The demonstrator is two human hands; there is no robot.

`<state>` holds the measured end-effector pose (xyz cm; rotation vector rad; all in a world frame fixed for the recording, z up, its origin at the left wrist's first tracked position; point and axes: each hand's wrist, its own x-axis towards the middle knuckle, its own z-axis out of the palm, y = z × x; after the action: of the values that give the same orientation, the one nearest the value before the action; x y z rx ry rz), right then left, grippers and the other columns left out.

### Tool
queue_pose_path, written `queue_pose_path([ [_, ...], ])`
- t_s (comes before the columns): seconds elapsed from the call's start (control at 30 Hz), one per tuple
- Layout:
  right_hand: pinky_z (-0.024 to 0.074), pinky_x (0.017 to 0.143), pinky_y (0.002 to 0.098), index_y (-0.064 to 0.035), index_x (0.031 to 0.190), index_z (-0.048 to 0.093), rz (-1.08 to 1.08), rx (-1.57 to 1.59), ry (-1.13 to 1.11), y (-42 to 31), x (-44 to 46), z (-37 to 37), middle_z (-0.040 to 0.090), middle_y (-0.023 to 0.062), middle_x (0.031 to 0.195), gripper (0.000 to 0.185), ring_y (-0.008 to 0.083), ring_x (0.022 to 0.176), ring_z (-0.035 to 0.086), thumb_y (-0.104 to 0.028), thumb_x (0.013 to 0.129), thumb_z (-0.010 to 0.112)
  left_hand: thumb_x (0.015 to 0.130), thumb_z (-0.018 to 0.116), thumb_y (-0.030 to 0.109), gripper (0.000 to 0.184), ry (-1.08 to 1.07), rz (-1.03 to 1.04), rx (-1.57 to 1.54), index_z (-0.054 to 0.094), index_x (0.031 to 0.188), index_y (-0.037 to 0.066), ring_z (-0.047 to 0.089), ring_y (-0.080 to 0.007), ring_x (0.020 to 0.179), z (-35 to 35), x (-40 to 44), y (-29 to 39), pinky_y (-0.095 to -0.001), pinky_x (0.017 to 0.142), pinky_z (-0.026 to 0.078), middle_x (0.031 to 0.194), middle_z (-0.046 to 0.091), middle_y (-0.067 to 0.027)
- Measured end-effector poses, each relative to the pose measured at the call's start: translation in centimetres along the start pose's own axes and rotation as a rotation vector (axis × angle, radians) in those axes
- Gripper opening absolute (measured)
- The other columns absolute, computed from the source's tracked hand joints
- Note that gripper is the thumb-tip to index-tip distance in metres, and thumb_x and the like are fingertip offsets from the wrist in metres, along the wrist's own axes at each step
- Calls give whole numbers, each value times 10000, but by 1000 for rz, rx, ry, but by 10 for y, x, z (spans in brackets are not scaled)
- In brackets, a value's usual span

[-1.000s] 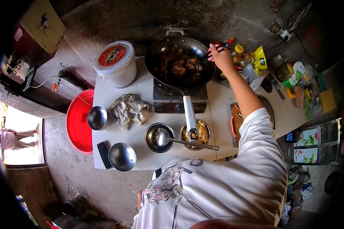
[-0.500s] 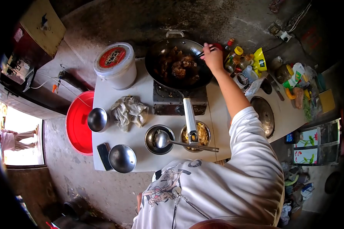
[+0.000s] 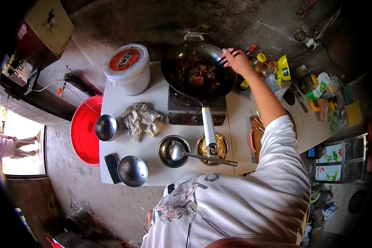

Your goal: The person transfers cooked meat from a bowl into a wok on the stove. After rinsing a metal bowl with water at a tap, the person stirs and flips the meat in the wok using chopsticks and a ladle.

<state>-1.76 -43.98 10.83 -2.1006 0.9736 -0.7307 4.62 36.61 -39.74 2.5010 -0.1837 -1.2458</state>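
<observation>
From where I sit, I have the right grip (image 3: 237,61) at the wok's right rim, fingers closed around the chopsticks (image 3: 222,61), whose dark shafts slant in over the wok (image 3: 226,82). I can't tell whether their tips touch the meat (image 3: 197,76), which lies in brown chunks inside the wok. The left grip is out of my sight, so I can't say how far open it is or what it has hold of.

The wok sits on the stove (image 3: 196,111), and its long pale handle (image 3: 209,127) runs toward the wearer. On the wok's near side, that handle reaches over the food bowl (image 3: 223,146), which holds something yellowish. Just left of that bowl, also on the near side of the wok, a ladle (image 3: 177,152) rests in a steel bowl (image 3: 163,160), its shaft crossing the food bowl.

To the wok's left I have a lidded tub (image 3: 130,77) with a red label, and nearer the wearer a crumpled cloth (image 3: 142,120) lies on the table (image 3: 240,120). To the wok's right, bottles (image 3: 260,59) cluster beyond the forearm, and a brown board (image 3: 257,140) lies nearer the wearer.
</observation>
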Motion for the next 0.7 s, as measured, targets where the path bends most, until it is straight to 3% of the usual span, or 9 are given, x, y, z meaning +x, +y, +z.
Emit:
queue_pose_path([
  [0.1,465,521,274,5,763,588,143,-32,29,-3,9,-14,599,102,617,356,160,516,591,-309,872,460,780,476,373,389,1,6,6,624,826,17,577,-376,801,-1,2,0,-423,675,447,824,599,-211],
  [0.17,461,516,267,7,750,584,61,-53,167,-4,4,-5,596,100,611,349,156,512,588,-294,874,458,780,475,373,389,-2,12,10,624,827,17,576,-377,802,0,4,1,-423,676,447,825,599,-211],
  [0.23,458,516,243,14,789,593,-75,33,2,10,-2,5,604,106,630,355,142,518,590,-302,875,458,781,475,374,390,-2,17,13,624,828,17,576,-377,803,-1,6,2,-423,676,447,826,599,-211],
  [0.3,463,512,243,11,831,591,-10,130,-61,14,-1,0,616,103,676,348,148,535,599,-303,882,448,781,475,374,390,1,17,8,624,830,17,576,-377,803,1,6,3,-423,676,447,827,599,-210],
  [0.37,464,491,247,19,859,577,193,130,47,13,12,-10,614,104,684,334,150,527,597,-285,886,439,781,475,374,390,3,19,4,624,831,17,576,-377,804,3,5,2,-424,677,447,828,599,-210],
  [0.5,471,520,248,12,843,594,-52,46,4,24,12,8,613,93,666,323,146,540,604,-280,880,459,782,474,375,391,3,24,5,624,833,18,575,-377,805,3,6,1,-424,677,447,830,600,-210],
  [0.57,472,523,246,2,857,603,6,171,-84,15,6,5,621,93,681,302,148,548,608,-265,879,464,782,474,376,391,4,28,1,624,834,18,575,-378,806,6,6,1,-424,677,447,831,600,-210],
  [0.63,473,523,248,1,867,600,90,160,-2,5,10,-13,624,96,728,293,139,576,610,-258,879,463,783,474,376,392,4,29,0,624,835,18,575,-378,806,8,5,1,-424,678,447,832,600,-209],
  [0.7,473,518,245,4,865,600,-31,13,113,-17,3,-24,624,95,732,301,137,584,609,-267,877,469,783,473,376,392,6,33,-1,624,836,18,575,-378,807,10,6,-1,-424,678,447,833,600,-209],
])
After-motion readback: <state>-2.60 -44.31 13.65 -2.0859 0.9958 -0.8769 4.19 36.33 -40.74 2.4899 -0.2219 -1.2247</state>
